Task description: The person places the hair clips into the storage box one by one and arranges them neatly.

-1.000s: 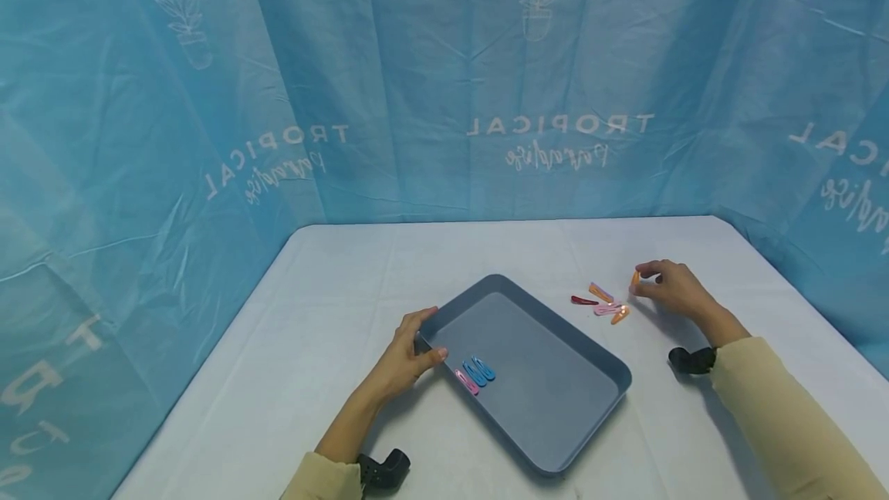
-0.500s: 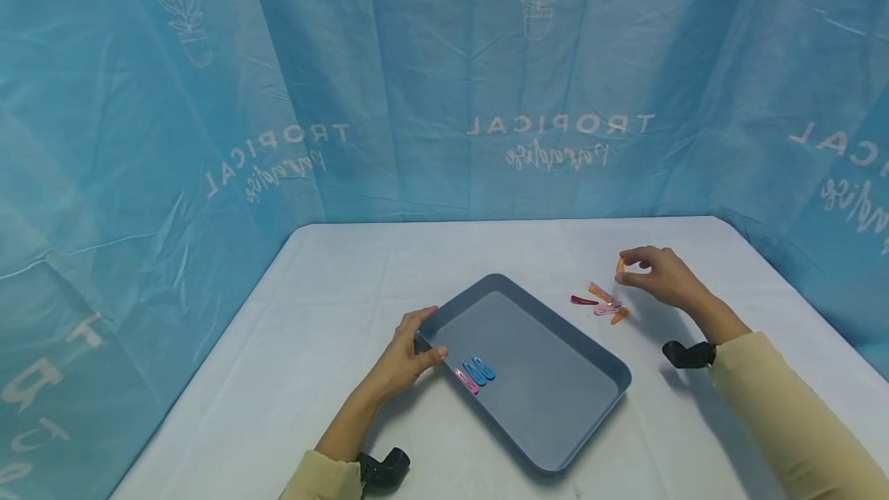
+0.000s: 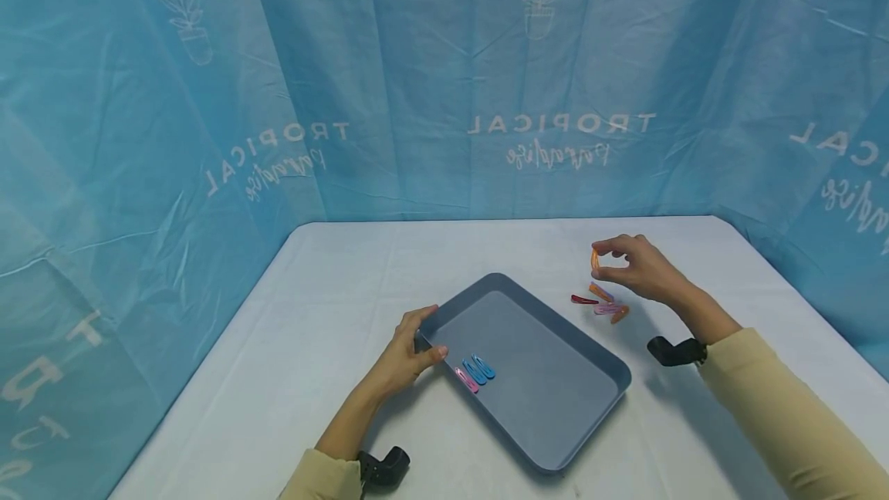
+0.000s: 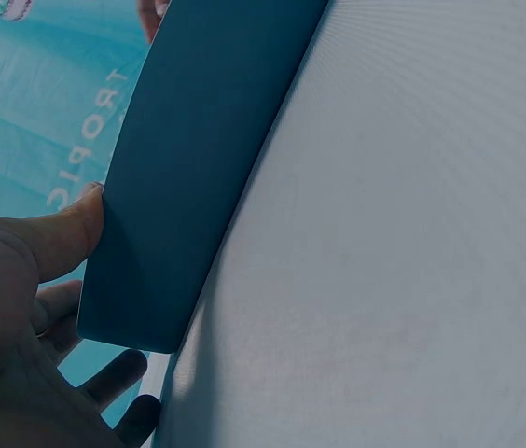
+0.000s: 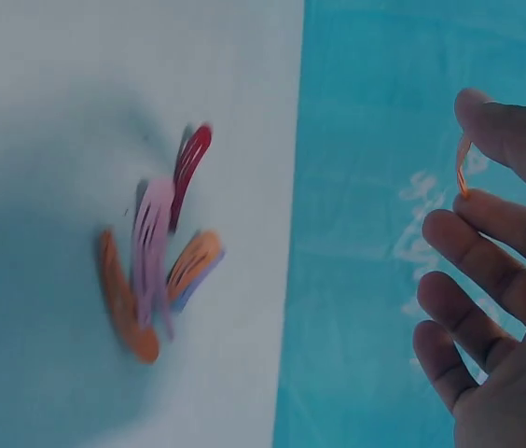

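Note:
A grey tray [image 3: 535,361] lies at an angle on the table, with two blue clips [image 3: 479,369] and a pink clip [image 3: 467,380] inside by its left wall. My left hand [image 3: 405,355] grips the tray's left corner, thumb over the rim; the left wrist view shows that thumb against the tray wall [image 4: 179,177]. Above the table my right hand [image 3: 642,267] pinches an orange clip [image 3: 595,259] between thumb and index finger, also seen in the right wrist view [image 5: 463,168]. Below it several loose clips lie together: dark red [image 5: 190,173], pink [image 5: 153,233] and orange [image 5: 125,299] among them.
The table has a white cover [image 3: 333,292]. Blue curtains [image 3: 417,99] with white lettering hang behind it and at both sides. The loose clips lie beyond the tray's upper right wall, a short distance from it.
My right hand has moved left and up with the orange clip, from the right of the loose clips to just above them. The left hand and tray have stayed put.

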